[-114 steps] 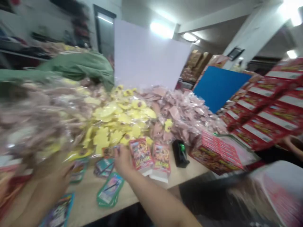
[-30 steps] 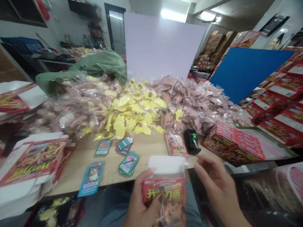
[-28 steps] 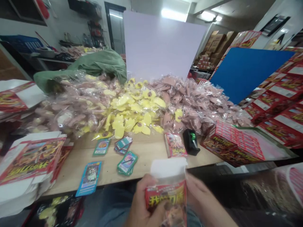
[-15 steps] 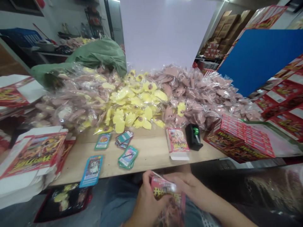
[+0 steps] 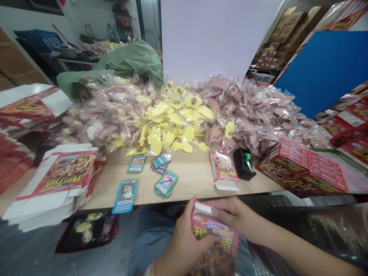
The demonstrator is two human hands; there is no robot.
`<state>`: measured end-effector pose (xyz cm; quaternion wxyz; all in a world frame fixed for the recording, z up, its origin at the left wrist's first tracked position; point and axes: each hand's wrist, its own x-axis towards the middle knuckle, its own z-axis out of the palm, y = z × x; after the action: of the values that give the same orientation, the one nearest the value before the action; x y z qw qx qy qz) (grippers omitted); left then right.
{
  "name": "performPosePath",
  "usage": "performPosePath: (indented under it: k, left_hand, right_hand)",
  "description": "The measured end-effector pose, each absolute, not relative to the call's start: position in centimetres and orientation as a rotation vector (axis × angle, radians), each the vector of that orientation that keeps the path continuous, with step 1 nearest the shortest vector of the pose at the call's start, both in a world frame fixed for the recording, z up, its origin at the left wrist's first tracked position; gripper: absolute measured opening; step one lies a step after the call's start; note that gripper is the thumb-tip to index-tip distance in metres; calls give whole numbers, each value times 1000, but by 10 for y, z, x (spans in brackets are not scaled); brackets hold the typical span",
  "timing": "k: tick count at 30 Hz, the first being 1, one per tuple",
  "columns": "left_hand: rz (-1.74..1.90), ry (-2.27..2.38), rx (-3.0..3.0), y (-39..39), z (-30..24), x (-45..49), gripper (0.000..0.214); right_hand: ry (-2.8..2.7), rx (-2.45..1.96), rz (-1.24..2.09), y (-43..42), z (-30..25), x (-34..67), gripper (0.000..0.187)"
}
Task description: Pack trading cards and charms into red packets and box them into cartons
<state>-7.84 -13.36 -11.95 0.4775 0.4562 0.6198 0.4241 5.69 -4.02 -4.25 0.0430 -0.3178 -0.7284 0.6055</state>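
Over my lap, my left hand (image 5: 184, 239) is wrapped round a red printed cardboard box (image 5: 216, 253), thumb across its front. At the box's upper end my right hand (image 5: 237, 214) has its fingers against the white top flap and right edge. On the table nearby, a similar red box (image 5: 223, 168) lies with a white flap out, beside a black tape dispenser (image 5: 244, 165) with green tape. Small stacks of cards lie left of these: a green stack (image 5: 166, 183), a dark teal stack (image 5: 160, 161), an orange-pictured stack (image 5: 136, 163) and a blue stack (image 5: 124, 196).
A heap of bagged yellow (image 5: 181, 130) and pink (image 5: 253, 111) figures covers the table's back. Flat printed cartons (image 5: 66, 174) are piled at the left. Filled red boxes (image 5: 301, 168) stand in rows at the right. Below the table edge sits a dark tray (image 5: 86, 232).
The view has shifted left, so the table things sit further right. The box's top now tips more toward me, its white flap showing, with my right fingers over it.
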Motion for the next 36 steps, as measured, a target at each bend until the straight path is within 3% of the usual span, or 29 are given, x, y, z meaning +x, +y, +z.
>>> performPosePath:
  k: [2, 7, 9, 11, 14, 16, 18, 23, 27, 33, 36]
  left_hand:
    - [1037, 1517, 1130, -138, -121, -79, 90]
    - [1076, 1564, 1102, -140, -122, -76, 96]
    - [1148, 1526, 1095, -136, -112, -81, 94]
    - [1079, 1346, 1172, -127, -93, -94, 76]
    - [820, 1107, 1570, -100, -62, -122, 41]
    - [837, 1140, 1922, -71, -55, -135, 37]
    - [945, 1213, 2192, -38, -61, -137, 36]
    - [973, 1376, 2354, 6, -95, -128, 33]
    - [843, 1315, 2349, 3, -97, -134, 38]
    - [924, 1566, 2305, 25, -110, -122, 40]
    - [855, 1622, 2238, 32, -111, -110, 50]
  right_hand:
    - [-2227, -959, 1924, -36, -40, 56, 34]
    - [-2588, -741, 1743, -46, -28, 56, 34]
    - [-2610, -728, 1656, -61, -32, 61, 44]
    - [-2475, -832, 1482, -69, -48, 71, 49]
    - [-1921, -1291, 1086, -39, -78, 103, 36]
    - [-1476, -1707, 855, 10, -93, 131, 36]
    - [-1283, -1907, 906, 65, -102, 157, 34]
    - [-1059, -2069, 1388, 138, -117, 183, 21]
    - [-1031, -1913, 1437, 124, -130, 190, 11]
    - [-1116, -1834, 1214, 66, -144, 184, 21]
    - [-1198, -1641, 1326, 46, -127, 131, 25]
